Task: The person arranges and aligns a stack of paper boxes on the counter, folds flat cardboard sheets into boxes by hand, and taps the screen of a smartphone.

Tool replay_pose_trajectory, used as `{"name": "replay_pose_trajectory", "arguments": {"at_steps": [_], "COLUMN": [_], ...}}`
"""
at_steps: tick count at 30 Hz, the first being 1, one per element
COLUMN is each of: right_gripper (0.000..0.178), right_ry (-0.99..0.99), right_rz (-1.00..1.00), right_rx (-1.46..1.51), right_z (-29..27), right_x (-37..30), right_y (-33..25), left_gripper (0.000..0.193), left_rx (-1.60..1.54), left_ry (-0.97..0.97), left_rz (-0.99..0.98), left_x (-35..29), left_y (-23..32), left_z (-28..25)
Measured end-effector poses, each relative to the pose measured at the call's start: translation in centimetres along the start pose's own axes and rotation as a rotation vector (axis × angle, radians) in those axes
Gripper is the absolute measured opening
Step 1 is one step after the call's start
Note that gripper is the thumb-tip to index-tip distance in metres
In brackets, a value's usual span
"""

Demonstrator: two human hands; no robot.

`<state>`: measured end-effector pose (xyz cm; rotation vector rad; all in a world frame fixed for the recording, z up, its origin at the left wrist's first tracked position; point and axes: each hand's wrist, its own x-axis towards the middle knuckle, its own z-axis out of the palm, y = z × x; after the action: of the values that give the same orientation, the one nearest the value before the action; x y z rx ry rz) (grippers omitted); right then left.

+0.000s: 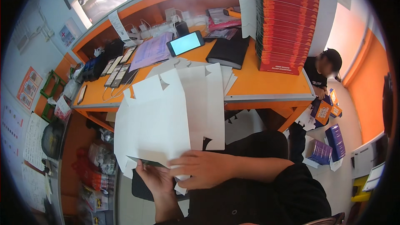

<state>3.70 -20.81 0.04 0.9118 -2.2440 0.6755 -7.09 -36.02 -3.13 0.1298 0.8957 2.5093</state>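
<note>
A flat white carton blank point(156, 116) with notched, cut-out edges tilts up in front of me. Its near flap is bent, and a strip of dark green shows there. My left hand point(156, 177) grips that near edge from below, thumb up at the left. Over the right part of the same edge, my right hand point(204, 168) has its fingers bent down onto the card, slightly blurred. Behind the held sheet, more white blanks point(206, 104) lie at the desk's front edge, partly hidden.
On the orange desk point(271, 85) stand a tall stack of red cartons point(287, 25), a lit phone point(186, 43), a black folder point(228, 50) and several other phones point(118, 75). At right, a person point(323, 68) handles orange and purple boxes point(323, 112); purple boxes point(318, 152) lie on the floor.
</note>
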Motion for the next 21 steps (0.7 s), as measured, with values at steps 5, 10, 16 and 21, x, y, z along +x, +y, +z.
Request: {"name": "replay_pose_trajectory", "arguments": {"at_steps": [5, 10, 16, 21], "right_gripper": [0.026, 0.030, 0.044, 0.065], "right_ry": [-0.029, -0.012, -0.081, -0.129], "right_rz": [0.166, 0.192, 0.280, 0.367], "right_rx": [0.178, 0.158, 0.367, 0.320], "right_z": [-1.1, -0.8, -0.7, -1.0], "right_x": [1.2, 1.4, 1.2, 1.1], "right_y": [-0.5, -0.6, -0.4, -0.7], "left_gripper": [0.055, 0.053, 0.049, 0.054], "left_rx": [0.044, 0.012, 0.019, -0.088], "left_ry": [0.001, -0.113, -0.124, -0.388], "left_rz": [0.164, 0.191, 0.190, 0.239], "left_x": [-0.4, -1.3, -0.9, -1.4], "left_y": [-1.0, -1.6, -1.9, -1.1], "left_z": [-0.3, 0.0, -2.5, -1.3]}}
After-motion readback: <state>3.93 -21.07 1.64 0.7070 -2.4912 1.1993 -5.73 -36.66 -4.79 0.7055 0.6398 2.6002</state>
